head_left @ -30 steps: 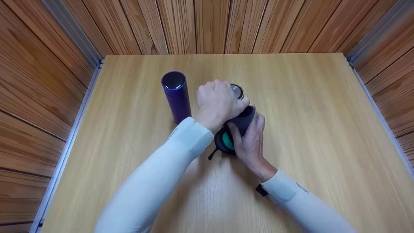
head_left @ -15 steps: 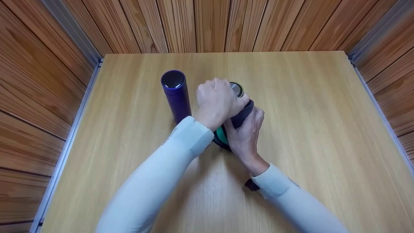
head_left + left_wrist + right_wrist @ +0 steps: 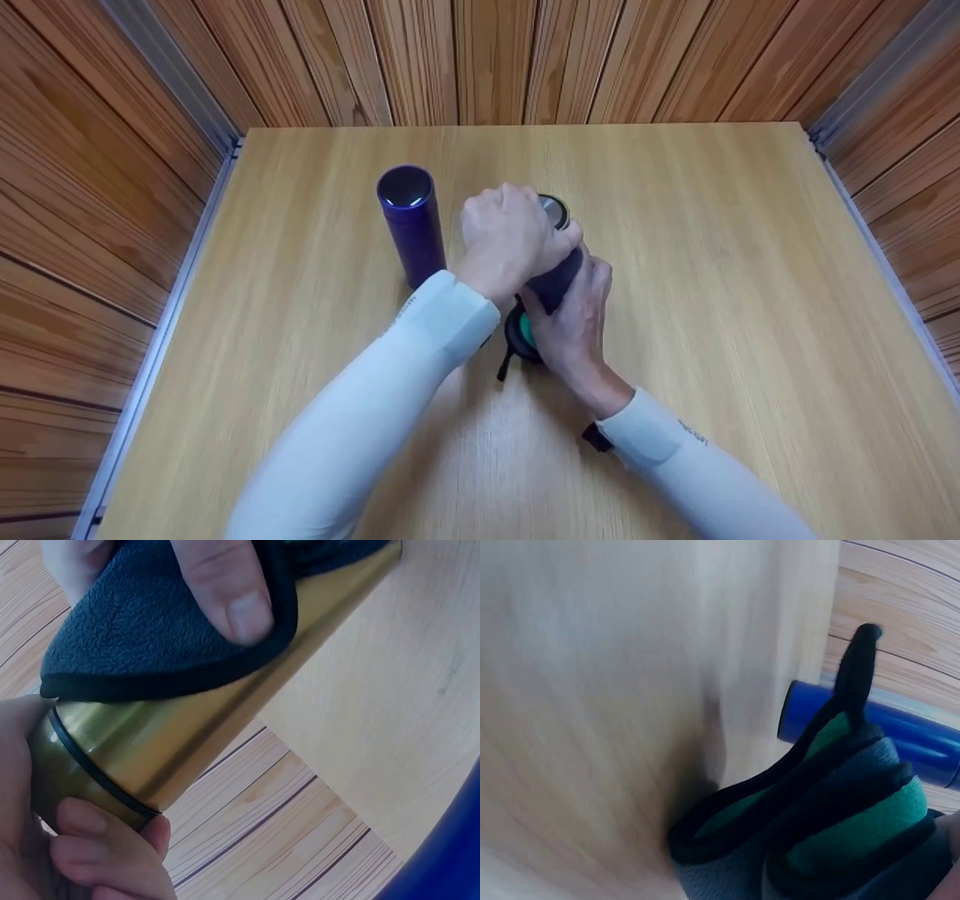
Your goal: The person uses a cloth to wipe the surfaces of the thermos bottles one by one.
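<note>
My left hand grips a gold thermos by its lid end, fingers curled below the black ring in the left wrist view. In the head view only the thermos's round silvery top shows beside that hand. My right hand holds a dark grey cloth with black edging around the thermos body, its thumb pressing the cloth on. Green lining shows in the folds of the cloth's hanging end, which has a black loop. The cloth hides much of the thermos.
A purple-blue thermos stands upright on the wooden table, just left of my left hand. Wood-panelled walls enclose the table's back and sides, with grey metal rails along the side edges.
My right hand shifts the cloth slightly up along the gold thermos, then back down toward me. My left hand keeps its grip in nearly the same place. The purple-blue thermos stays put.
</note>
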`<control>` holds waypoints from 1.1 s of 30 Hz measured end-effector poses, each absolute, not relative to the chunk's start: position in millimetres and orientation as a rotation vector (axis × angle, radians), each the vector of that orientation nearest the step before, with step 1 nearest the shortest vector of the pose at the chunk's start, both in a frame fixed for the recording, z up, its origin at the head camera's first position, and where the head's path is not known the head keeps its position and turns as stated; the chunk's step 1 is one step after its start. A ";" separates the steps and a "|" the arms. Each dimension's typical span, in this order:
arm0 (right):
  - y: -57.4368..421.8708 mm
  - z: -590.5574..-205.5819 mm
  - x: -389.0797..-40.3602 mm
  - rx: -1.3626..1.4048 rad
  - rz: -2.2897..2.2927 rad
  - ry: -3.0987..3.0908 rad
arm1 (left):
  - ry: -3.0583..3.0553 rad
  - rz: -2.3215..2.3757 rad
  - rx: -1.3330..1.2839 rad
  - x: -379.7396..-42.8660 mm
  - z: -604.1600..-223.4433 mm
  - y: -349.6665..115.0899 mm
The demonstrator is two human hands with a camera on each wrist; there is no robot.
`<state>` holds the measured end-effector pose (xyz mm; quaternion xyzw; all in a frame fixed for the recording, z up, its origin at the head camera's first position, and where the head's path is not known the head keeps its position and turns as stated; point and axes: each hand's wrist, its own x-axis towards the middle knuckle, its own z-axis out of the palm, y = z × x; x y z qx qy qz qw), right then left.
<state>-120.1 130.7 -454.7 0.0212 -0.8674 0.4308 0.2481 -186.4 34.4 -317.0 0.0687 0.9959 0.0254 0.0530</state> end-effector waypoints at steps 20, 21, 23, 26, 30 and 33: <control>124.7 -448.7 -131.4 0.041 1.181 -2.221 | 3.086 0.115 0.208 -187.4 -319.4 35.1; 124.5 -448.9 -132.0 0.037 1.166 -2.232 | 3.082 0.117 0.207 -187.8 -319.0 34.9; 124.4 -450.1 -132.4 0.036 1.138 -2.261 | 3.074 0.123 0.204 -188.4 -318.1 34.1; 124.8 -452.5 -131.3 0.037 1.120 -2.301 | 3.059 0.134 0.198 -189.1 -317.7 32.8; 126.2 -455.7 -128.1 0.041 1.128 -2.332 | 3.041 0.142 0.208 -189.5 -317.7 31.7; 127.4 -457.5 -125.8 0.071 1.137 -2.346 | 3.041 0.146 0.220 -189.7 -317.9 31.5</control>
